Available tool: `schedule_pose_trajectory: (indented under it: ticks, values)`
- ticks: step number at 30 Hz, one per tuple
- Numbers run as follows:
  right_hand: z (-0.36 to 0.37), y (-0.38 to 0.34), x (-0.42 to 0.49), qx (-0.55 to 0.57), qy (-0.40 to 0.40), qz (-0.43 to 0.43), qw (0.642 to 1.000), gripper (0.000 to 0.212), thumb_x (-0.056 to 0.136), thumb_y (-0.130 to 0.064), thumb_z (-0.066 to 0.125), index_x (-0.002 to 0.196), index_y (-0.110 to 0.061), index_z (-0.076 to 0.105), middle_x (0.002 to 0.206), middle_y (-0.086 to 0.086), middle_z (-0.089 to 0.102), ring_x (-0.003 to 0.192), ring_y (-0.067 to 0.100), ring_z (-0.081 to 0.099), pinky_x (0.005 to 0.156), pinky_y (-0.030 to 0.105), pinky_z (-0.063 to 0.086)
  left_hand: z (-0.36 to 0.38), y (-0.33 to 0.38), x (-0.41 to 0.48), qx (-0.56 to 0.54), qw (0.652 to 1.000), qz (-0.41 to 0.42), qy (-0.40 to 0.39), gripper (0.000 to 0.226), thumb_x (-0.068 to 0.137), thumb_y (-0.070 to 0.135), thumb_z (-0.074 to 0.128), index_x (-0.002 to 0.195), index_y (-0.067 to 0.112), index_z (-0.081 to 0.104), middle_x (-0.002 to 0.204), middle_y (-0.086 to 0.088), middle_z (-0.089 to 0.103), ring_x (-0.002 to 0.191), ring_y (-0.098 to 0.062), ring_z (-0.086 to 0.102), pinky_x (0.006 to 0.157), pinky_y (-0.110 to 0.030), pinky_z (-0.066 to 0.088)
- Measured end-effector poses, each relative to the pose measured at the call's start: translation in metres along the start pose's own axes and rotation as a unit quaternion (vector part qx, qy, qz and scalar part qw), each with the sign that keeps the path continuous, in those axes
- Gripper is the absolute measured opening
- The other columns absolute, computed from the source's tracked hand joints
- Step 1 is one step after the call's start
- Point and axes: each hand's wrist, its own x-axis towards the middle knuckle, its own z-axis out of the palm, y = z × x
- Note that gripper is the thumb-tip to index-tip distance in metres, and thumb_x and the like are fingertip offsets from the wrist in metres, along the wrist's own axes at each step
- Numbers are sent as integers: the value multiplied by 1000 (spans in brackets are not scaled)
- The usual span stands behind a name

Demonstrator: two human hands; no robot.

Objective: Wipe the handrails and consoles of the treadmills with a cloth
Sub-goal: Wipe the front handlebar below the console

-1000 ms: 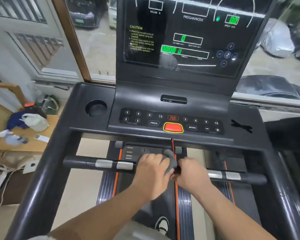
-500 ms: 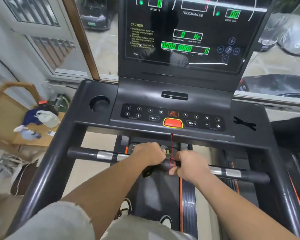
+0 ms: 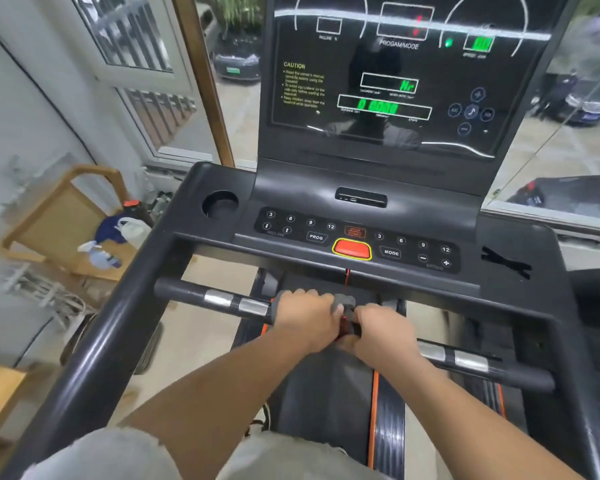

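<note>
Cloth [image 3: 343, 302] resurfaced; left hand [image 3: 305, 315], right hand [image 3: 383, 329] grip handrail [image 3: 222, 300].

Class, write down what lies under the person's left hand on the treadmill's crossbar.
The left hand grips the black handrail through a grey cloth, which shows only between it and the right hand. The cloth beneath the palm and the bar there are covered.
</note>
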Motion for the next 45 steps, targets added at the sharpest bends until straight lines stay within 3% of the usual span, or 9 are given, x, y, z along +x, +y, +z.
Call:
schedule_pose_trajectory:
  ticks: [4, 7, 12, 17, 21, 25, 33, 39, 45]
  values:
    - [4, 4, -1, -15, 4, -24, 1000, 37, 85, -62, 67, 90, -31, 48, 87, -9, 48, 103, 20, 56, 72, 32, 47, -3, 16, 21, 9, 996, -63, -70, 43, 99, 48, 30, 106, 26, 66, 104, -4, 71, 102, -30, 65, 83, -40, 43]
    - [10, 9, 1, -10, 25, -32, 999, 23, 88, -48, 61, 85, -30, 46, 82, -8, 43, 107, 19, 58, 71, 31, 45, 33, 15, -12, 15, 994, -42, 99, 28, 88, 43, 49, 100, 24, 66, 99, -2, 66, 98, -29, 63, 90, -44, 39]
    - [3, 11, -4, -2, 20, -46, 999, 18, 92, -46, 56, 95, -28, 53, 102, -6, 59, 112, 19, 58, 74, 30, 40, 84, 1, -56, -69, 939, 94, 325, 39, 85, 14, 60, 123, 13, 71, 141, -6, 62, 135, -29, 53, 118, -54, 35]
    - [-1, 16, 0, -11, -8, -58, 998, 25, 89, -46, 63, 105, -27, 61, 110, -6, 62, 109, 19, 60, 80, 31, 48, 66, -13, -50, 29, 972, 108, 205, 51, 77, 23, 73, 127, 22, 66, 142, -2, 60, 135, -26, 54, 117, -51, 38]
    - [-1, 22, 4, -15, -24, -60, 998, 33, 79, -54, 73, 103, -31, 65, 107, -8, 63, 106, 18, 62, 80, 31, 49, 14, 2, -14, 51, 994, -14, 91, 28, 101, 43, 41, 110, 26, 62, 107, -2, 69, 106, -29, 64, 96, -41, 40]
    - [-2, 21, 7, -5, -24, -49, 998, 32, 78, -54, 74, 99, -30, 65, 101, -11, 65, 100, 16, 63, 81, 30, 52, -10, 14, 15, -36, 995, -90, -30, 36, 103, 44, 36, 112, 24, 64, 116, -3, 71, 109, -30, 65, 89, -39, 44]
    - [-4, 21, 6, -17, -28, -49, 998, 16, 82, -38, 66, 90, -26, 60, 88, -9, 61, 92, 19, 65, 68, 28, 46, 64, 24, -67, -64, 960, 67, 266, 36, 74, 15, 56, 107, 16, 72, 125, -4, 70, 128, -23, 58, 112, -47, 42]
    - [-8, 21, 9, -16, -49, -36, 998, 17, 81, -36, 66, 94, -27, 60, 92, -8, 64, 93, 19, 65, 71, 29, 49, 57, 1, -55, 25, 981, 96, 170, 40, 77, 17, 65, 116, 24, 69, 133, 2, 66, 136, -21, 53, 114, -49, 42]
    - [0, 21, 1, -11, -28, -47, 998, 34, 82, -56, 70, 103, -30, 65, 106, -9, 63, 105, 17, 61, 80, 31, 49, -12, 17, 12, -40, 995, -85, -39, 27, 104, 39, 40, 114, 24, 60, 114, -3, 70, 111, -29, 63, 107, -47, 39]
